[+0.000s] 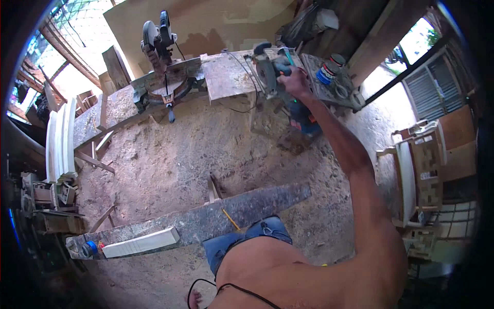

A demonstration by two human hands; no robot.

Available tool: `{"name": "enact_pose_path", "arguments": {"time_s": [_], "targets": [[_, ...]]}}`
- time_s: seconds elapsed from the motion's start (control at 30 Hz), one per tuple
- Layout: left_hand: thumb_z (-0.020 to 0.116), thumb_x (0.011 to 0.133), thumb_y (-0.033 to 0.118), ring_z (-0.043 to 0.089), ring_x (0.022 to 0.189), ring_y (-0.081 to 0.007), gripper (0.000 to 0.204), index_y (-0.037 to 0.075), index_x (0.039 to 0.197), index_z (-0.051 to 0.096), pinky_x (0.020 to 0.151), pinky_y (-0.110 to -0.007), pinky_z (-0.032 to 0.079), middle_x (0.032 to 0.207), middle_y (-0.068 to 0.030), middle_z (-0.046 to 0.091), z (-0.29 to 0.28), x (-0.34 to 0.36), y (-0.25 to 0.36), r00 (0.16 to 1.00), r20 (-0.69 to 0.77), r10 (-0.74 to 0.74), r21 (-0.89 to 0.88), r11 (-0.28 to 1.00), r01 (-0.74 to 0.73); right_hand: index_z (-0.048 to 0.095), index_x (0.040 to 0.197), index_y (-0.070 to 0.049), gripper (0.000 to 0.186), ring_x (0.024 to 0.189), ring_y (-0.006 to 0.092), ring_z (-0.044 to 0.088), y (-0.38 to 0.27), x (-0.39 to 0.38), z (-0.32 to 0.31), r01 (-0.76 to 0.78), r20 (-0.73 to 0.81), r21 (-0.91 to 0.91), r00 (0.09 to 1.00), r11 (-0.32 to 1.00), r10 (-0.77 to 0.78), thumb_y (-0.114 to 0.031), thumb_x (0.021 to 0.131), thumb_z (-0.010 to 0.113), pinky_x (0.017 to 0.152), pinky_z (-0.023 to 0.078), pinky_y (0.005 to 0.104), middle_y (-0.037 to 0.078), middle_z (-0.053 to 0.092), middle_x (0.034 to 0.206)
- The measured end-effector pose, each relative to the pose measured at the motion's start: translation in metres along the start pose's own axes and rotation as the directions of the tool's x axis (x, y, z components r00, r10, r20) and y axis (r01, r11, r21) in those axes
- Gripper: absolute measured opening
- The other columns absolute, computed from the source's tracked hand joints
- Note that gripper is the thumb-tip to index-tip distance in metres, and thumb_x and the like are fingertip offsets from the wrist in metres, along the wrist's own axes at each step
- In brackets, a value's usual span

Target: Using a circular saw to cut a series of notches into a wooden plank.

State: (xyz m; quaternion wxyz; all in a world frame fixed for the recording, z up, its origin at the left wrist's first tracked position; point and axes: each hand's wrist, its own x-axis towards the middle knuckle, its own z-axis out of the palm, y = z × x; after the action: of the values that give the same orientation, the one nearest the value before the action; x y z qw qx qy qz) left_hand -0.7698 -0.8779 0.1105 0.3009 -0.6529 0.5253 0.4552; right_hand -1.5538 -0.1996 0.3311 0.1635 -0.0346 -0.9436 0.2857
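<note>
Now right hand (pixel 294 82) grips circular saw (pixel 268 72) at workbench (pixel 226 77) edge.

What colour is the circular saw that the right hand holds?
The handheld circular saw is teal-green and black, seen in the head view.

We wear no shirt: our torso (pixel 288 273) and right arm (pixel 355 159) are bare from shoulder to wrist, with no sleeve, glove, watch or band in view. Our right hand (pixel 295 82) is bare too. Blue denim shorts (pixel 247 242) sit at our waist, faded, with a stitched pocket edge and a small metal clip near the waistband. A thin black cord (pixel 242 291) runs across our chest and loops down to the side. Our left hand is out of view.
</note>
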Motion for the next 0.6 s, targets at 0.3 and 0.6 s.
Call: {"name": "enact_pose_path", "arguments": {"time_s": [0.3, 0.6], "targets": [[0.071, 0.1, 0.031, 0.075, 0.069, -0.0243, 0.027, 0.005, 0.106, 0.073, 0.053, -0.038, 0.056, 0.084, -0.0107, 0.074, 0.169, -0.134, -0.055, 0.997, 0.069, -0.033, 0.11, 0.994, 0.025, 0.07, 0.131, -0.004, 0.055, 0.12, 0.0448, 0.074, 0.073, 0.219, 0.112, -0.056, 0.186, -0.105, 0.98, 0.993, 0.075, -0.04, 0.09, 0.073, 0.104, 0.057, 0.0538, 0.029, 0.075, 0.125], [0.072, 0.099, 0.034, 0.075, 0.071, -0.0235, 0.028, 0.006, 0.104, 0.076, 0.058, -0.04, 0.058, 0.083, -0.0104, 0.075, 0.231, -0.224, -0.094, 0.992, 0.012, -0.124, -0.023, 0.992, 0.124, 0.077, 0.114, -0.006, 0.034, 0.061, 0.0186, 0.067, 0.097, 0.262, 0.18, -0.101, 0.322, 0.178, 0.946, 0.979, 0.039, -0.028, 0.089, 0.083, 0.055, 0.055, 0.039, 0.006, 0.068, 0.074]]}}
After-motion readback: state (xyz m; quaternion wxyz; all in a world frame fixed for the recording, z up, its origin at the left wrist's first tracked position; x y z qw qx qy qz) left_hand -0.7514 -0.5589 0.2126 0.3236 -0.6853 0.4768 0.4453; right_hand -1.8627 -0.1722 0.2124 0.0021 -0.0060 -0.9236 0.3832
